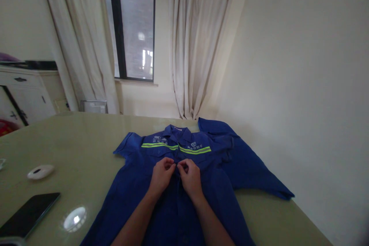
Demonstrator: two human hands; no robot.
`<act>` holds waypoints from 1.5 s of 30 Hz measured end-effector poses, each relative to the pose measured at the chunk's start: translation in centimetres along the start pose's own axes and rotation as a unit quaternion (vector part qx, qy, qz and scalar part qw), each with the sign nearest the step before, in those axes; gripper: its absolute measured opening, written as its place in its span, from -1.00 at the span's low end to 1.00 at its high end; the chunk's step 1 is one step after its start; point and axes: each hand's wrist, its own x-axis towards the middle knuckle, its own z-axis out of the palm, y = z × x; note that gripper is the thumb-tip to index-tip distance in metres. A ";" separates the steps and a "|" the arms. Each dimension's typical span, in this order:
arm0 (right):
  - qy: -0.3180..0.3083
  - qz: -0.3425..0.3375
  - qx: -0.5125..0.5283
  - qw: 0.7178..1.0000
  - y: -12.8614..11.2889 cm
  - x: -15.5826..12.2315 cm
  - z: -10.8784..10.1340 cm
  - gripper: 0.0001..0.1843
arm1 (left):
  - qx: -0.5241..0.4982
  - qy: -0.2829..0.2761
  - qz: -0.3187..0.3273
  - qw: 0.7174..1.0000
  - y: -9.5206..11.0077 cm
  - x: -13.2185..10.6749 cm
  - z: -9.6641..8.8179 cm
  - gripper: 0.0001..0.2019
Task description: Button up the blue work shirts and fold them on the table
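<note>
A blue short-sleeved work shirt [135, 184] with a yellow-green reflective stripe across the chest lies face up on the pale green table [86, 142], collar away from me. My left hand [162, 175] and my right hand [188, 177] meet at the shirt's front placket just below the stripe. Both hands have their fingers curled in a pinch on the placket edges, fingertips nearly touching. A second blue garment [248, 165] lies partly under the shirt, spreading to the right.
A dark phone [29, 213] lies at the table's near left, with a small white oval object [40, 171] beyond it. A white cabinet [23, 96] stands at the left. Curtains [198, 42] and a window [135, 23] are behind the table; a bare wall is at the right.
</note>
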 end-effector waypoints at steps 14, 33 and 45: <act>-0.002 0.100 0.150 0.984 1.0 0.5 0.4 -0.75 | 0.174 -0.069 0.106 0.977 1.6 -1.1 0.0 -0.78; -0.008 -0.028 -0.180 0.983 -0.1 -1.2 0.4 -0.66 | 0.405 0.012 0.167 0.899 0.7 -2.0 0.0 -0.66; -0.066 -0.014 -0.325 0.943 -2.0 -11.3 -1.6 -0.55 | 0.518 -0.098 0.119 0.841 0.7 -10.8 -1.6 -0.53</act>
